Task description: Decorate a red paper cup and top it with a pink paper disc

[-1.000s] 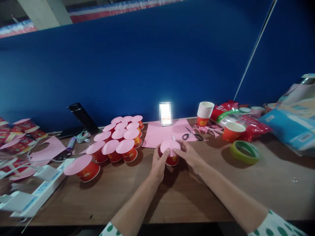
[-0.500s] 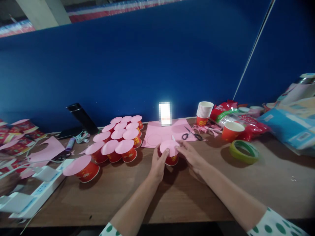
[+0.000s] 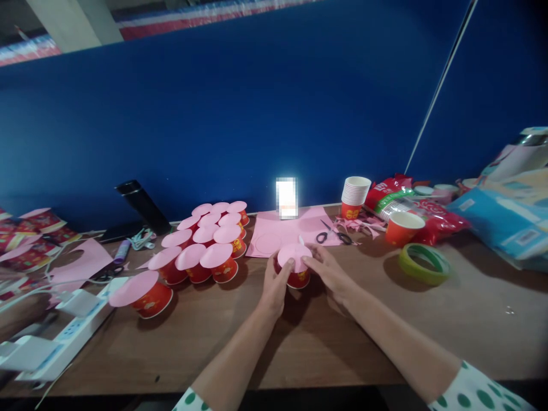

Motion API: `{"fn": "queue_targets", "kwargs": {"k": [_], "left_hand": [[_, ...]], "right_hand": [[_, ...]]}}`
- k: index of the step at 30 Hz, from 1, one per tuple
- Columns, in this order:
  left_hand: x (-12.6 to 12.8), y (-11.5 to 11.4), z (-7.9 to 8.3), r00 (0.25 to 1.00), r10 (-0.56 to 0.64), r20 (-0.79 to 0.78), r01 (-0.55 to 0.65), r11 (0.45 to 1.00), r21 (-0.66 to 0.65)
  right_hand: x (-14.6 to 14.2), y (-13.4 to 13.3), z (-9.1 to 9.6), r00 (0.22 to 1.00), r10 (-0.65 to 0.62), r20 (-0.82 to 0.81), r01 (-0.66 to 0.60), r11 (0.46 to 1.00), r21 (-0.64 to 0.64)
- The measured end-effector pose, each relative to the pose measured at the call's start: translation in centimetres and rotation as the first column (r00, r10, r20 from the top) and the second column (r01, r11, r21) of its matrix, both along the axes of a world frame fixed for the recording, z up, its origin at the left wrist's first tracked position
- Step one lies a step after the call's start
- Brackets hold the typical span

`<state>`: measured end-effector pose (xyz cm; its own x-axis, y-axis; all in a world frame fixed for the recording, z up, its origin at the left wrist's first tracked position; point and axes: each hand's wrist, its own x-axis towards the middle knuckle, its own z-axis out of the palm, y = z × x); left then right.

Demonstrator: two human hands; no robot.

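A red paper cup [image 3: 298, 278] stands upside down on the brown table [image 3: 240, 342], with a pink paper disc [image 3: 293, 255] on top of it. My left hand [image 3: 276, 282] is wrapped round the cup's left side, thumb pressing on the disc. My right hand [image 3: 327, 273] holds the cup's right side with its fingers on the disc's edge. Behind the cup lies a pink paper sheet [image 3: 278, 231] with a circle cut out, and black scissors [image 3: 334, 235] rest on it.
Several upturned red cups with pink discs [image 3: 205, 248] cluster to the left, one [image 3: 143, 294] nearer the front. A white cup stack [image 3: 355, 197], an open orange cup [image 3: 402, 227], a green tape roll [image 3: 423, 264] and bags [image 3: 505, 217] lie right. A white power strip [image 3: 64, 331] sits far left.
My hands and the cup have barely shifted; the right fingers have slid slightly along the disc's edge.
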<state>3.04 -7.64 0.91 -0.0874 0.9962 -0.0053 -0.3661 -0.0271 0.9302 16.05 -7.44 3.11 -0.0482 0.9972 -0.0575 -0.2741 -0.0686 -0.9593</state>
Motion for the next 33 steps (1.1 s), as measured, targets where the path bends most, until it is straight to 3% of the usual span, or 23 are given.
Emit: {"fn": "queue_targets", "kwargs": {"k": [15,24,33], "left_hand": [[0.02,-0.16,0.23,1.0,-0.003,0.0,0.003,1.0,-0.013],[0.0,-0.01,-0.05,1.0,0.001,0.014,-0.001,1.0,0.008],[0.02,-0.07,0.22,1.0,0.004,0.021,-0.004,1.0,-0.005]], "right_hand": [[-0.14,-0.04,0.12,0.999,-0.017,0.03,0.016,1.0,0.021],[0.07,-0.07,0.24,0.998,-0.062,0.029,0.063,0.997,-0.054],[0.21,-0.16,-0.1,1.0,0.014,-0.001,-0.014,1.0,0.004]]}}
